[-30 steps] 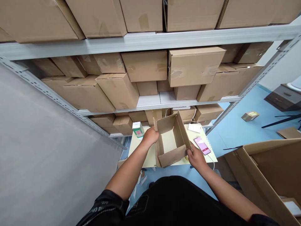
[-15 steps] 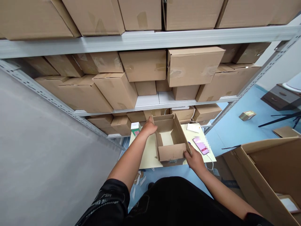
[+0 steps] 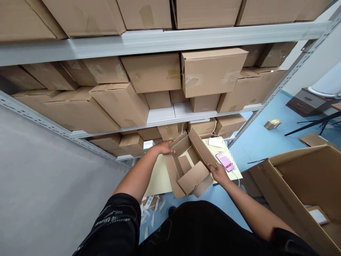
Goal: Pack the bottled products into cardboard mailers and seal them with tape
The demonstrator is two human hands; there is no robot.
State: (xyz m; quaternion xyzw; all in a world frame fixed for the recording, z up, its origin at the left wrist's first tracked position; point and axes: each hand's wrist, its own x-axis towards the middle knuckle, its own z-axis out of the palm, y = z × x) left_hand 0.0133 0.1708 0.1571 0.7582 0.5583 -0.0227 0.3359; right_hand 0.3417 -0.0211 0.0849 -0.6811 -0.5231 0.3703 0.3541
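Note:
Between my hands is an open cardboard box, turned at an angle with its flaps spread, above the front of a small pale yellow table. My left hand grips its far left edge, fingers closed on the cardboard. On the right side, my right hand pinches the wall near the front corner. The inside shows brown walls and a light patch at the bottom. A phone with a pink screen lies just beyond my right hand, a cable plugged into it.
Metal shelving packed with cardboard boxes rises in front. A large open carton stands at the right. A white item and a small white-and-green box are on the table. White scraps litter the floor.
The box has rotated and tilted, its front end swinging toward me and its front flaps spreading. Both hands keep their hold. The view has shifted slightly.

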